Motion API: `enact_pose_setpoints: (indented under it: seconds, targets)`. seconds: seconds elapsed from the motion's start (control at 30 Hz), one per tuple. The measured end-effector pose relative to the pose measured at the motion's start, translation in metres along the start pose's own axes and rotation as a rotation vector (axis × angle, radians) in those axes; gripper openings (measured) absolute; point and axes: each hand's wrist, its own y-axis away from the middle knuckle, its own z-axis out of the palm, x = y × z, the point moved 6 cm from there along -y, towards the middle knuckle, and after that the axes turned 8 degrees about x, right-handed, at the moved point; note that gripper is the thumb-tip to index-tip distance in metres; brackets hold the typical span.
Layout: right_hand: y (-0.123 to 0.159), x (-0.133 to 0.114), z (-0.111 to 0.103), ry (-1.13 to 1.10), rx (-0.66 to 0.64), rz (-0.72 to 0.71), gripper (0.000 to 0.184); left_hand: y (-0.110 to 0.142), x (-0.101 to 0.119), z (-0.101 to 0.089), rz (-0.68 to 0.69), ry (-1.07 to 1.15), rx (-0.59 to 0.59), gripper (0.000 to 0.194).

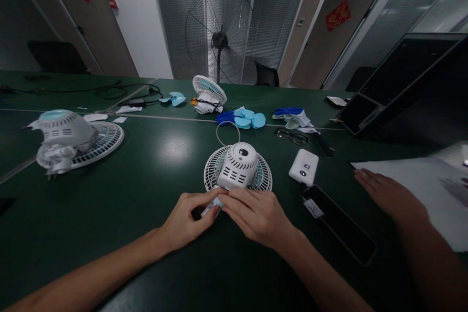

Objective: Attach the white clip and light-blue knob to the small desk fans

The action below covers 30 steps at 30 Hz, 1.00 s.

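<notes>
A small fan's white motor housing (239, 163) lies face down on its round grille (263, 175) in front of me, with light-blue blades behind the slots. At the housing's near end, my left hand (192, 217) pinches a small white and light-blue part (218, 202) between thumb and forefinger. My right hand (256, 212) closes its fingers on the same part from the other side, its fingertips close to the housing. Exactly how the part meets the housing is hidden by my fingers. A thin cord (218, 131) loops behind the grille.
On the green table (153, 170) lie another fan head (69, 131), a small fan (208, 95), blue blades (250, 119), gloves (292, 117), glasses (291, 135), a white power bank (304, 165) and a black phone (340, 224). Another person's hand (391, 195) rests by paper (420, 175) at right.
</notes>
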Motion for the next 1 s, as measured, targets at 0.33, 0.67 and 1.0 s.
enact_pose_setpoints:
  seconds: [0.33,0.67,1.0]
  targets:
    - [-0.011,-0.006,0.003,0.124,0.09,0.103,0.029,0.001,-0.003,0.0,0.005,-0.027,-0.003,0.046]
    - [0.004,0.01,-0.009,0.001,-0.038,-0.064,0.031,-0.001,-0.003,0.0,0.014,-0.012,-0.015,0.047]
    - [-0.012,-0.006,-0.001,0.129,0.102,0.082,0.03,0.001,-0.004,0.001,0.001,-0.028,0.009,0.046]
